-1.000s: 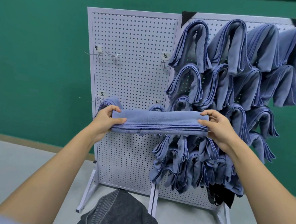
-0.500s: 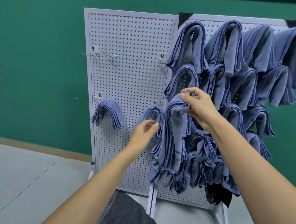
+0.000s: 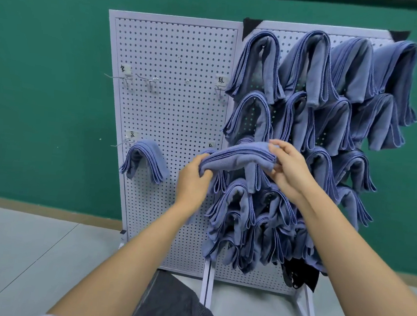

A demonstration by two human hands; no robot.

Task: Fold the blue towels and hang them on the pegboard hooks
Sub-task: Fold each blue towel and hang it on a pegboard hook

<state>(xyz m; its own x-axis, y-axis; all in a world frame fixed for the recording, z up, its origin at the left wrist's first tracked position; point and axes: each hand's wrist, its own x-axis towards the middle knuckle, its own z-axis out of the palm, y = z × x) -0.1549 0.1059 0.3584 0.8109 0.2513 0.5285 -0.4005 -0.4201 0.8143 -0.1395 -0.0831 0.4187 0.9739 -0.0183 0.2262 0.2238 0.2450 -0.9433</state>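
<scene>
Green wall stood behind two white pegboards (image 3: pixel 170 118). Both hands held one folded towel (image 3: pixel 238 158) in front of the boards' seam: the left hand (image 3: pixel 192 181) gripped its lower end, the right hand (image 3: pixel 288 168) pinched the upper. Another towel (image 3: pixel 146 162) hung alone on a left-board hook.
</scene>
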